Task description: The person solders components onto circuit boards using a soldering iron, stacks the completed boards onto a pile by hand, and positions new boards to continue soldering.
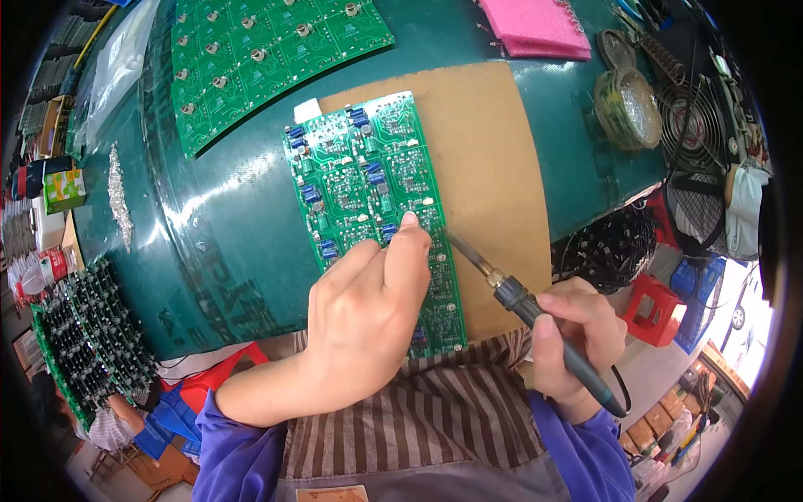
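Observation:
A green circuit board panel (341,180), filled with blue capacitors and small parts, lies on a brown board (493,167) in front of me. My left hand (368,309) rests over its lower half, fingers curled and the index fingertip down at the panel. Whatever those fingers pinch, if anything, is hidden beneath them. Held like a pen, a soldering iron (523,305) is in my right hand (581,335). Its tip points up and left, at the panel's right edge near my left fingertips; whether it touches cannot be made out.
A larger green panel (268,50) with round metal parts lies at the far left. On the green mat (226,276) are a strip of small metal pieces (120,199), pink foam (539,25) and a tape roll (627,109). A fan (693,121) stands right; stacked boards (92,335) stand left.

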A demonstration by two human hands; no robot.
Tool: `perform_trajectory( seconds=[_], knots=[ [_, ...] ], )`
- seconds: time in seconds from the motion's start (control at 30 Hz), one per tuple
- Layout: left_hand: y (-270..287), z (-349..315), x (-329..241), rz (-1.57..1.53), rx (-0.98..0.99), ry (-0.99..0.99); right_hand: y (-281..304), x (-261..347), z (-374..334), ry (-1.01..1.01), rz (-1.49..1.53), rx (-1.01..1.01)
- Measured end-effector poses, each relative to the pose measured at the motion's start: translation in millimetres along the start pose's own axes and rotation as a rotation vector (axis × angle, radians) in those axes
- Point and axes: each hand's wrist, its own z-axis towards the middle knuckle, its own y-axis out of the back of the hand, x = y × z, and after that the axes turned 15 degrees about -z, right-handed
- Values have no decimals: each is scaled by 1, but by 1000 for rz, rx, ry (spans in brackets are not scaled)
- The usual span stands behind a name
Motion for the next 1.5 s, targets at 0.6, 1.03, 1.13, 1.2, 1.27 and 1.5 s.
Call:
perform_trajectory(
  seconds=[0.6,1.03,1.13,1.2,1.27,1.5],
  knots=[
    [-4,1,2,67,-37,-64,-1,7,-2,35,-55,-15],
    [-2,1,-1,29,-74,6,-1,9,1,33,-34,10],
    [3,2,-2,19,-5,74,1,7,-2,33,-21,3],
    [7,5,-1,30,18,37,3,6,-5,25,-7,-17],
    [9,4,-1,25,33,-1,8,7,-8,-6,-28,-28],
    [7,-24,-36,-7,158,149,22,14,-35,-30,-60,-1]
  ],
)
